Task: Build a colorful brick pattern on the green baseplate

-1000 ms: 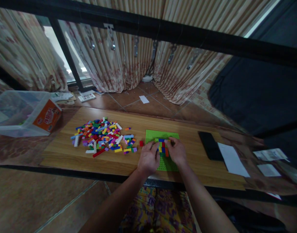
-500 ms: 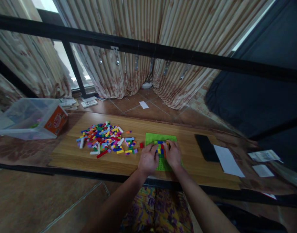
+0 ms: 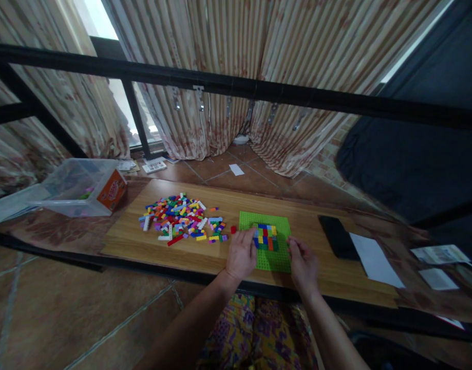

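Note:
A green studded baseplate (image 3: 277, 261) lies on the wooden board, carrying a flat block of multicoloured toy bricks (image 3: 265, 238). My left hand (image 3: 241, 255) rests over the plate's left edge, fingers stretched forward together, their tips by the left side of the block. At the plate's right edge is my right hand (image 3: 304, 261), its fingers curled and thumb drawn in; whatever sits between them is hidden. One red brick (image 3: 233, 229) lies just left of the plate. Further left spreads a pile of loose bricks (image 3: 182, 218) in many colours.
A clear plastic bin (image 3: 79, 177) with an orange label stands at the far left. Right of the plate lie a black phone-like slab (image 3: 335, 236) and a white paper sheet (image 3: 376, 259). A dark metal rail (image 3: 228, 77) crosses before the curtains (image 3: 212, 41).
My right hand has come off the brick block and shifted right to the plate's edge, its fingers now curled. The left hand stays by the block. The camera has turned slightly left.

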The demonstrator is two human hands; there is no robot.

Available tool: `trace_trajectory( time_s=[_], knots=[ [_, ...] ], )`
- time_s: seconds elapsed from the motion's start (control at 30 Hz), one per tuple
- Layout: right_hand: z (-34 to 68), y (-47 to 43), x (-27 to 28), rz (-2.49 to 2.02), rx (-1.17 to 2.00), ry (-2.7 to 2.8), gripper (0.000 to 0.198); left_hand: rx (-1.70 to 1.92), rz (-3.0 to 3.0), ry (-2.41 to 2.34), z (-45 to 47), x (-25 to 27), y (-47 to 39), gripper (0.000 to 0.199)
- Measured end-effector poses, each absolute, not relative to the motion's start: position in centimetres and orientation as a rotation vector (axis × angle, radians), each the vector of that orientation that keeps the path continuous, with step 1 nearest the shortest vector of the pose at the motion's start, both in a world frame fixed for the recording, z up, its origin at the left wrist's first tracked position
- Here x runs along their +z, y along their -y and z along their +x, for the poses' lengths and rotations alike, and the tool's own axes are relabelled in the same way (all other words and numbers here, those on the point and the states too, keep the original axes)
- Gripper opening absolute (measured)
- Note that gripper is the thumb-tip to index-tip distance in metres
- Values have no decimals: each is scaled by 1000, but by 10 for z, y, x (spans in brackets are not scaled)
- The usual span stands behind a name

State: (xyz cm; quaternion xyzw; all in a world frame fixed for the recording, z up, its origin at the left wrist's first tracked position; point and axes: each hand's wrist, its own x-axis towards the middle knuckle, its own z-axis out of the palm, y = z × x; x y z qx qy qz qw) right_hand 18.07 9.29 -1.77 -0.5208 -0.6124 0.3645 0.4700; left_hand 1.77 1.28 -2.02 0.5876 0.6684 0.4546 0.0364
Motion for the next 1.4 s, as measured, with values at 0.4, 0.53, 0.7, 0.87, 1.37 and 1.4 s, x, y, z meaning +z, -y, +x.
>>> trace_trajectory(
  time_s=[0.4,0.53,0.7,0.87,1.37,1.4],
  knots=[
    [106,-37,-4,-892,933,2187,22,1215,1872,-2139,-11,-35,98,37],
    [80,-35,-5,-849,862,2277,21,1141,1834,-2175,-28,-27,113,37],
    [61,-52,-4,-884,640,2371,23,1181,1734,-2285,-42,-28,111,33],
    [53,-76,-3,-996,434,2429,23,1307,1545,-2414,-62,-24,110,29],
    [34,-58,-9,-851,802,2410,28,1175,1017,-2843,-110,-23,109,49],
    [34,-55,-9,-838,821,2393,29,1194,1014,-2837,-109,-23,106,50]
  ],
)
